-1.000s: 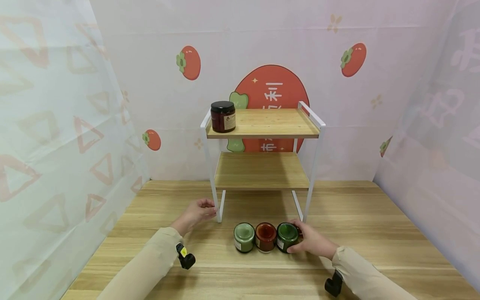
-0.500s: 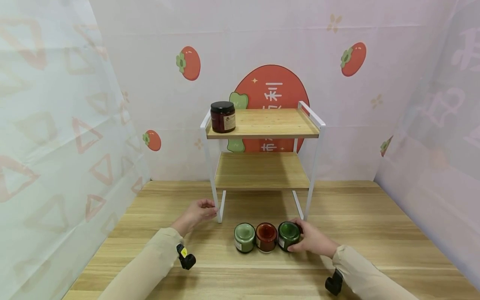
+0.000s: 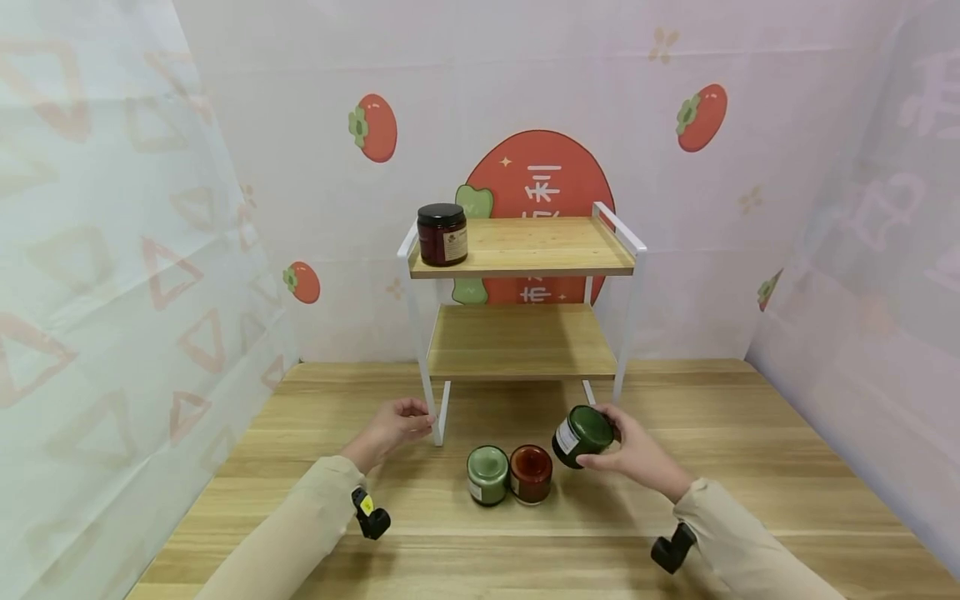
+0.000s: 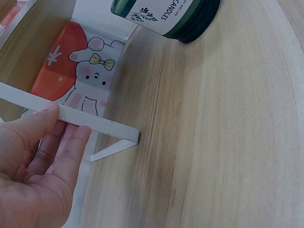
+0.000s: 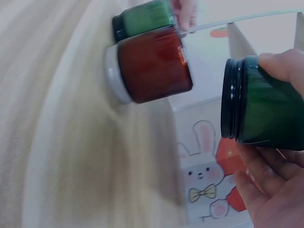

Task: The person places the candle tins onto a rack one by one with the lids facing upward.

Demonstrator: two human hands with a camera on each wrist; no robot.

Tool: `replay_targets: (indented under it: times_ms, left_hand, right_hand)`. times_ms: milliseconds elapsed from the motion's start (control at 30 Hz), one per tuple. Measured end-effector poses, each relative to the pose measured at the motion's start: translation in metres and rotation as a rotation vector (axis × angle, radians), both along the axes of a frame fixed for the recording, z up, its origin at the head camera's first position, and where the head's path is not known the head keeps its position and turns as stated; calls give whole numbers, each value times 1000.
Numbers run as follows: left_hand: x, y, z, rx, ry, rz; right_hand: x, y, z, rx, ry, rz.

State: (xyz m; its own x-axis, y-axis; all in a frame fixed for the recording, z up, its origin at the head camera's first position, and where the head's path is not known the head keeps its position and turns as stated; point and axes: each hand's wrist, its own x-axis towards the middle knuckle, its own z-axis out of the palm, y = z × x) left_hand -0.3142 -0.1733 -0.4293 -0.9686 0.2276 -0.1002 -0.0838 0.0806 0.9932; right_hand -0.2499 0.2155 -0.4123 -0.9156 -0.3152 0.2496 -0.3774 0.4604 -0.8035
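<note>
My right hand (image 3: 637, 454) grips a dark green glass candle jar (image 3: 589, 429), lid end down and tilted, raised off the table. In the right wrist view its black lid (image 5: 232, 99) points left, thumb on one side and fingers on the other. Two more candle jars stand upside down side by side: a light green one (image 3: 488, 475) and a reddish-brown one (image 3: 531, 473). My left hand (image 3: 393, 429) pinches the front left leg (image 4: 80, 116) of a two-tier rack between thumb and fingers. On the rack's top shelf (image 3: 540, 242) sits a dark red candle jar (image 3: 442, 237) with a black lid.
The rack's lower wooden shelf (image 3: 521, 340) lies between white metal legs, behind the jars. Side rails (image 3: 619, 228) rise at both ends of the top shelf. A wood-grain table (image 3: 480, 550) runs back to a printed cloth backdrop (image 3: 315, 167).
The dark green jar has been lifted from beside the reddish-brown one, moved back and right, and tilted by my right hand. My left hand stays at the rack's leg.
</note>
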Motion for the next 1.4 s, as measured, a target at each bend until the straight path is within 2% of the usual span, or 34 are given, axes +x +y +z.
replay_targets:
  times_ms: [133,333,600,767,1000,1167,1400]
  left_hand:
    - [0,0,0,5,-5,2]
    - [1,0,1,8,-3,2]
    - [0,0,-1,8,-4,5]
    - [0,0,0,5,-11,20]
    - [0,0,-1,0,6,-2]
    - [0,1,-1,3,-1,7]
    - [0,0,-1,5,4,7]
  right_hand:
    - [0,-1,5,-49,7,-14]
    - [1,-2,8,-92,20,7]
    - [2,-5,10,-67,12,3]
    - [3,-7,12,-77,5,13]
    - [4,-9,13,-82,1,35]
    - [4,-9,12,-94,-18,46]
    - [4,-8,11,-80,31,59]
